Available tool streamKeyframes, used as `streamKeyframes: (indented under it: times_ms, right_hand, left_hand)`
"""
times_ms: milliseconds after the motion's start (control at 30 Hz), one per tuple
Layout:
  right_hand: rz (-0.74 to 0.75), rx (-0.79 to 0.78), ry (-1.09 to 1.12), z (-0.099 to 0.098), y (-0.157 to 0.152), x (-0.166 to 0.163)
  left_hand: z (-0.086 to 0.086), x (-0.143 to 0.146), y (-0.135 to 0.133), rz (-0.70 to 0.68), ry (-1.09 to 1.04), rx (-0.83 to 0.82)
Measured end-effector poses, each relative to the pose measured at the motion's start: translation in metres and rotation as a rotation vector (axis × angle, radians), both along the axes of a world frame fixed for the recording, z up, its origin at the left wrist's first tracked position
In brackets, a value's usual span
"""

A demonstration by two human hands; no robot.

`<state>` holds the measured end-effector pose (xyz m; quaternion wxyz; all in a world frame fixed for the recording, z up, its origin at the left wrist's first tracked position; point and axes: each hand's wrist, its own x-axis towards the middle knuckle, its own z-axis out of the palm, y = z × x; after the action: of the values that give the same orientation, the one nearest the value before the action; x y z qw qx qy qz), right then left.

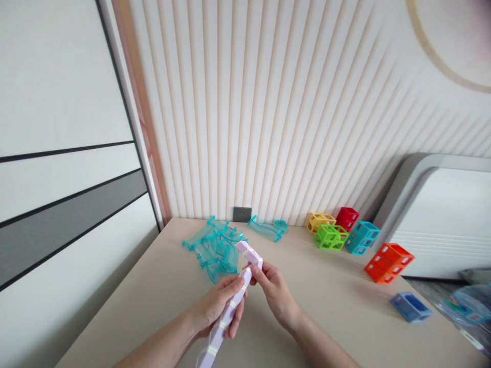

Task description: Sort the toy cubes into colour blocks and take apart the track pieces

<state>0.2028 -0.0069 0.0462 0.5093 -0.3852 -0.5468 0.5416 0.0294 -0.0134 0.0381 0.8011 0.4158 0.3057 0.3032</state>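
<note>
A long lavender snake puzzle [226, 317] made of jointed segments with pale bands runs diagonally up from the bottom of the head view. Near its top end it bends sharply to the upper left. My left hand [217, 301] is closed around the middle of the straight length, thumb on top. At the bend, my right hand [274, 294] pinches the puzzle between thumb and fingers. Both hands are above the table, in front of a heap of translucent teal track pieces [220, 248]. The puzzle's lower end runs out of the frame.
More teal track pieces [268, 228] lie by the wall below a dark socket [242, 214]. Toward the right stand open-framed blocks: yellow [320, 222], red [347, 219], green [330, 237], teal [361, 237], orange [388, 263] and blue [411, 306]. A white headboard [445, 214] borders the table's right side.
</note>
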Motion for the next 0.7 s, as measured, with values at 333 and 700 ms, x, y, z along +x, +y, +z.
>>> streamKeyframes:
  times_ms: [333, 700]
  right_hand:
    - [-0.058, -0.128, 0.104, 0.0021, -0.0034, -0.0029]
    - [0.007, -0.270, 0.163, 0.0029, -0.0045, 0.0003]
  left_hand:
    - [-0.0023, -0.0021, 0.0029, -0.018, 0.006, 0.036]
    - [-0.0012, -0.0006, 0.0015, -0.068, 0.082, 0.053]
